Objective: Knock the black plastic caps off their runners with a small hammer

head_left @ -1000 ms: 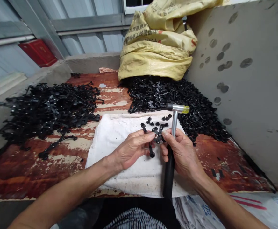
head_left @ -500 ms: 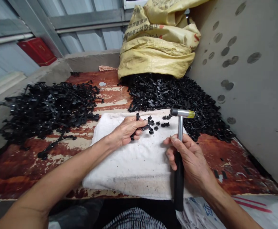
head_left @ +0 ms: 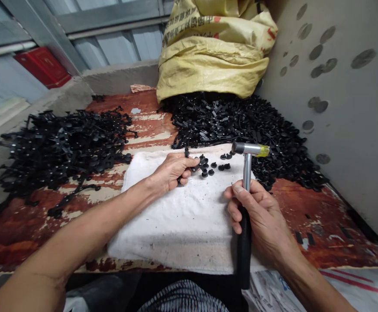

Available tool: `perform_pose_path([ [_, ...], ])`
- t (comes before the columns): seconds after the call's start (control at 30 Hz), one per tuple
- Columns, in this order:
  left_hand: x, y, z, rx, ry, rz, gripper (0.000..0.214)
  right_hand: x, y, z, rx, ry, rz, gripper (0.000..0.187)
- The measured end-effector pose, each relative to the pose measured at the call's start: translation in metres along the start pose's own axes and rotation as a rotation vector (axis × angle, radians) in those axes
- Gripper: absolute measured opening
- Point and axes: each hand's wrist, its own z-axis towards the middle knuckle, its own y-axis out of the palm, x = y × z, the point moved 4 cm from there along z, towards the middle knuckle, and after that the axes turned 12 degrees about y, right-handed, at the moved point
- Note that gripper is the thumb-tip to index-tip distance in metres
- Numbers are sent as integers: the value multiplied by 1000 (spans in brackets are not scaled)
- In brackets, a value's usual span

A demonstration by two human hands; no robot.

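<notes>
A yellow sack (head_left: 214, 65) slumps at the back of the counter (head_left: 295, 197), its lower edge resting over the rear of a heap of black parts (head_left: 221, 121); what is inside it cannot be seen. At the lower right, below the counter's front edge, lies a white bag (head_left: 347, 284) with red stripes, its contents hidden too.

A second black pile (head_left: 65, 143) covers the counter's left side, a few pieces sticking out toward the front. Between the piles and nearer the person lies a white cloth (head_left: 189, 225), dotted with dark specks. Small black caps (head_left: 214, 165) stand loose near its far edge.

Just beside them, the left hand (head_left: 176, 171) pinches a black strip (head_left: 197, 166) over the cloth, thumb against fingers, hiding much of it. The right hand (head_left: 256, 206) has its grip closed around a hammer (head_left: 247, 169), held upright; the hammer's head blocks part of the heap behind. A spotted grey panel (head_left: 347, 143) walls off the right side, and a red box (head_left: 42, 66) sits at the back left.
</notes>
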Motion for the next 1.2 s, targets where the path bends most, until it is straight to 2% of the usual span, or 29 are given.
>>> perform_pose_path([
  [0.23, -2, 1, 6, -20, -12, 28, 19, 1, -1, -2, -14, 12, 18, 28],
  [0.9, 1, 3, 5, 16, -6, 91, 22, 2, -2, 2, -28, 9, 24, 28],
  [1.1, 7, 3, 7, 55, 50, 172, 21, -3, 2, -3, -97, 45, -53, 33],
  [1.2, 7, 5, 6, 34, 49, 203, 19, -13, 1, -8, -127, 79, -182, 39],
])
